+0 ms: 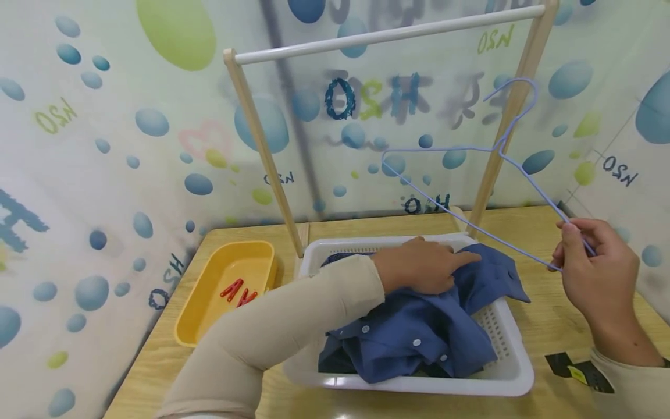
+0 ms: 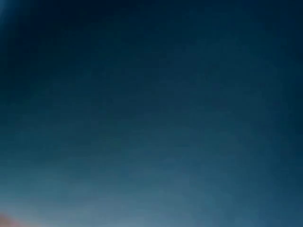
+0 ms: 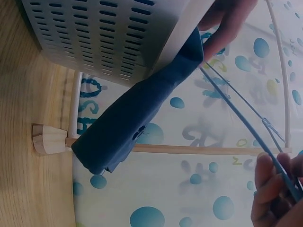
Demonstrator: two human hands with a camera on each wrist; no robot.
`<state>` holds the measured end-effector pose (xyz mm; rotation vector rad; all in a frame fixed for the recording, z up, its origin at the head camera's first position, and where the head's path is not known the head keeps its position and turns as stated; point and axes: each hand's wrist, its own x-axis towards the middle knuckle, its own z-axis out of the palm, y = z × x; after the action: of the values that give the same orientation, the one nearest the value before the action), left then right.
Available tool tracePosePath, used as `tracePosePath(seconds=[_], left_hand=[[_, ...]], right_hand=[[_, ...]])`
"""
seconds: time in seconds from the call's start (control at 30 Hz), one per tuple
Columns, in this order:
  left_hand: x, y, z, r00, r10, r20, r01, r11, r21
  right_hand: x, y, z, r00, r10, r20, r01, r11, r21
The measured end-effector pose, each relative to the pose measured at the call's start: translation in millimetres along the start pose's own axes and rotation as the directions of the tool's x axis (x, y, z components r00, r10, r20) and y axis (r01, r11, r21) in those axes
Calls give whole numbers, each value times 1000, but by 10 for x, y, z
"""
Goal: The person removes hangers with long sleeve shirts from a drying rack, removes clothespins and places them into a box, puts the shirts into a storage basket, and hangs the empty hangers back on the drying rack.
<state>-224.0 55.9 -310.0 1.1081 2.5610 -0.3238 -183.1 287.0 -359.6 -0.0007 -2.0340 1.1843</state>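
Observation:
A blue wire clothes hanger (image 1: pixel 445 209) is in my right hand (image 1: pixel 602 273), gripped at its right corner with the hook pointing up. Just below the hanger, my left hand (image 1: pixel 419 265) lies over a dark blue buttoned shirt (image 1: pixel 398 337) in a white basket (image 1: pixel 515 378). Its index finger points right while the other fingers curl into the cloth. One part of the shirt (image 3: pixel 123 118) hangs over the basket's right rim. Dark, blurred blue cloth (image 2: pixel 151 123) fills the left wrist view. In the right wrist view, fingers clasp the hanger (image 3: pixel 236 109).
A white rail (image 1: pixel 387 35) on wooden posts stands behind the basket. To the left, a yellow tray (image 1: pixel 191 314) holds red clothespins (image 1: pixel 232 289). Black pieces with a yellow mark (image 1: pixel 578 372) lie on the wooden table (image 1: pixel 555 326) near my right sleeve.

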Motion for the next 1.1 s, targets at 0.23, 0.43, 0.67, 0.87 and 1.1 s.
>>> tracePosePath(seconds=[0.23, 0.43, 0.67, 0.87, 1.1], left_hand=[[242, 132, 134, 999, -27, 27, 28, 999, -21], [321, 174, 171, 995, 72, -61, -67, 994, 91], [390, 211, 163, 992, 90, -90, -79, 990, 114], [416, 231, 196, 987, 85, -133, -68, 990, 125], [433, 251, 181, 961, 146, -234, -106, 979, 175]], right_hand=[[-12, 19, 39, 999, 41, 1, -41, 999, 10], [-37, 29, 45, 999, 33, 8, -33, 999, -27], [-5, 7, 37, 1000, 17, 8, -17, 999, -33], [-2, 27, 57, 999, 32, 11, -31, 999, -33], [-7, 30, 60, 1000, 28, 9, -28, 999, -36]])
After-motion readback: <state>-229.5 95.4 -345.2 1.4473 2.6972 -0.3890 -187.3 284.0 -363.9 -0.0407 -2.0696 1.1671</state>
